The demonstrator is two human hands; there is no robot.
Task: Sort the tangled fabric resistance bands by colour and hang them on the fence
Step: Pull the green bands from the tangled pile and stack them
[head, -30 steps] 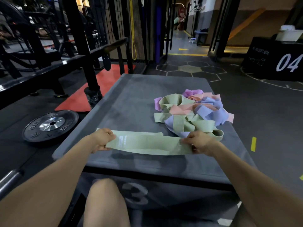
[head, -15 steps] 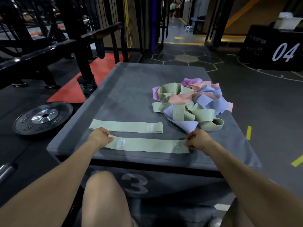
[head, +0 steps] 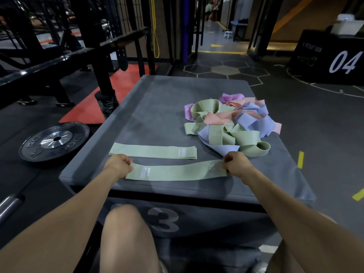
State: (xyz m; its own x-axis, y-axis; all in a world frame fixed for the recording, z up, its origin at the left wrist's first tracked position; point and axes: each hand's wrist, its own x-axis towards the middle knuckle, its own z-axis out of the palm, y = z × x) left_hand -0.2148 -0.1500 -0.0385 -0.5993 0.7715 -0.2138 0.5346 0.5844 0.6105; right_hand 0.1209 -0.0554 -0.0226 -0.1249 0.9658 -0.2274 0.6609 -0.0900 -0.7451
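Head view: a flat, matte green fabric band (head: 177, 171) lies stretched between curled fingers, the left hand (head: 118, 166) pinching one end, the right hand (head: 235, 164) the other. Just beyond the fingers lies a second green band (head: 153, 152), flattened; past the right fingers sits a tangled pile of green, pink, lilac bands (head: 230, 123). All rest on a grey padded plyo box (head: 157, 107) on dark gym flooring beside a weight plate (head: 54, 140).

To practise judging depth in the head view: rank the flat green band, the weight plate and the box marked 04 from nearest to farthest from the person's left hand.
From the left hand:
1. Flat green band, on the box top just beyond the knuckles.
2. Weight plate, on the floor to the left.
3. Box marked 04, far off at the upper right.
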